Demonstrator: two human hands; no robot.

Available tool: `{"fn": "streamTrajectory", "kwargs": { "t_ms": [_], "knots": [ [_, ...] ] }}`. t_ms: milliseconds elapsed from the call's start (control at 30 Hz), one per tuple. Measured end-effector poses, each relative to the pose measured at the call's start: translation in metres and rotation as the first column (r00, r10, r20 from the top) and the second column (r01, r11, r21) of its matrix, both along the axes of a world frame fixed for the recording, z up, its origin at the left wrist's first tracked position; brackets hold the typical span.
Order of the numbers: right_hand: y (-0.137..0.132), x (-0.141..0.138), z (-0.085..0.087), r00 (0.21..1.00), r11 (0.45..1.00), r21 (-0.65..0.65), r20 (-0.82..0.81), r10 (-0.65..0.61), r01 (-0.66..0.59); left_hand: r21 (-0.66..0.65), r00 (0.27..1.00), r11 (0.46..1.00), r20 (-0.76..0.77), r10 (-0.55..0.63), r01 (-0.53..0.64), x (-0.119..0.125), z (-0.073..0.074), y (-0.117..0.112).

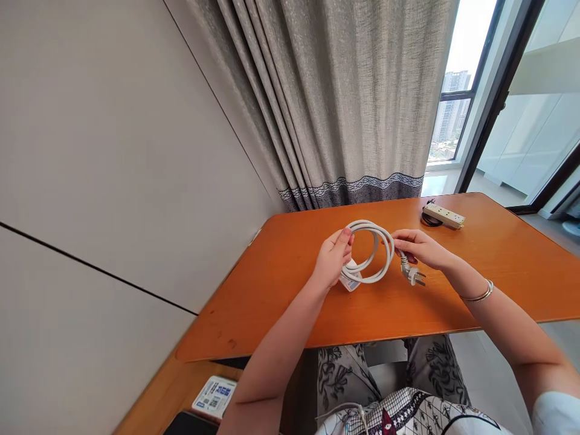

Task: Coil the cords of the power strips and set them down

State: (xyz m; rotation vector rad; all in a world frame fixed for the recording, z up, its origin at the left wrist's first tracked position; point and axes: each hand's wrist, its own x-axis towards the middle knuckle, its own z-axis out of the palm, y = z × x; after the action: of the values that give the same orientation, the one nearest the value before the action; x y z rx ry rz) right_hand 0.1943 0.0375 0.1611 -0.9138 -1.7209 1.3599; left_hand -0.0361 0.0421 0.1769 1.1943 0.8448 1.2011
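A white power cord (384,270), wound in a few round loops, is held up over the orange-brown table (281,308). My left hand (333,257) closes around the left side of the loops. Beneath that hand a white block with a printed label (351,281) shows partly; whether it is gripped as well is hidden. On the other side my right hand (419,248) pinches the cord between thumb and fingers. From there the cord's end hangs down with its three-pin plug (413,275), metal pins pointing right.
A cream power strip (444,214) with a black cord (431,220) lies at the table's far right. A grey curtain (362,121) hangs behind, and a wall (113,151) borders the left. Below the table's left edge sits a white labelled box (214,397) beside a black object (190,424).
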Motion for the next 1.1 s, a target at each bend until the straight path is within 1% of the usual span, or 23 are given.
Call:
{"fn": "streamTrajectory", "kwargs": {
  "t_ms": [100,200,300,400,467,533,600,700,767,800,867,933,1100],
  "knots": [
    [-0.003,0.002,0.003,0.994,0.994,-0.079,-0.088,0.070,-0.077,0.039,1.000,0.999,-0.009,0.003,-0.003,-0.001,-0.002,0.001],
    [-0.004,0.004,0.005,0.991,0.992,-0.113,-0.128,0.039,-0.053,0.073,1.000,0.997,-0.014,0.012,-0.010,-0.002,-0.004,0.003],
    [-0.003,0.003,0.003,0.993,0.995,-0.098,-0.122,0.002,-0.014,0.093,1.000,0.995,-0.013,0.028,-0.027,-0.001,-0.006,0.005],
    [-0.001,-0.002,-0.003,0.990,0.995,-0.084,-0.133,0.036,-0.047,0.092,0.998,0.994,0.019,0.056,-0.058,0.002,-0.006,0.003],
    [0.001,-0.005,-0.007,0.991,0.996,-0.071,-0.128,0.049,-0.059,0.073,0.997,0.996,0.051,0.050,-0.053,0.003,-0.004,0.000],
    [0.003,-0.008,-0.009,0.995,0.998,-0.037,-0.096,0.038,-0.042,0.022,0.996,1.000,0.086,-0.001,-0.001,0.003,-0.001,-0.004],
    [0.005,-0.010,-0.010,0.998,1.000,0.003,-0.053,0.023,-0.023,-0.066,0.987,0.994,0.138,-0.083,0.092,0.002,0.003,-0.008],
    [0.006,-0.014,-0.011,0.999,0.999,0.015,-0.012,0.030,-0.030,-0.193,0.949,0.949,0.243,-0.201,0.251,0.001,0.008,-0.011],
    [0.007,-0.017,-0.012,1.000,1.000,0.001,-0.010,0.023,-0.023,-0.231,0.922,0.918,0.293,-0.252,0.324,0.001,0.009,-0.012],
    [0.007,-0.019,-0.013,1.000,1.000,-0.005,-0.017,0.009,-0.010,-0.236,0.915,0.909,0.304,-0.266,0.343,0.001,0.009,-0.012],
    [0.007,-0.022,-0.015,0.999,1.000,-0.013,-0.040,-0.028,0.027,-0.229,0.916,0.912,0.299,-0.267,0.340,0.002,0.008,-0.011],
    [0.006,-0.023,-0.016,0.997,0.999,-0.024,-0.062,-0.050,0.049,-0.212,0.931,0.929,0.275,-0.242,0.304,0.002,0.008,-0.009],
    [0.003,-0.019,-0.014,0.997,0.999,-0.045,-0.072,-0.019,0.015,-0.122,0.967,0.974,0.190,-0.167,0.193,-0.002,0.005,-0.003]
  ]
}}
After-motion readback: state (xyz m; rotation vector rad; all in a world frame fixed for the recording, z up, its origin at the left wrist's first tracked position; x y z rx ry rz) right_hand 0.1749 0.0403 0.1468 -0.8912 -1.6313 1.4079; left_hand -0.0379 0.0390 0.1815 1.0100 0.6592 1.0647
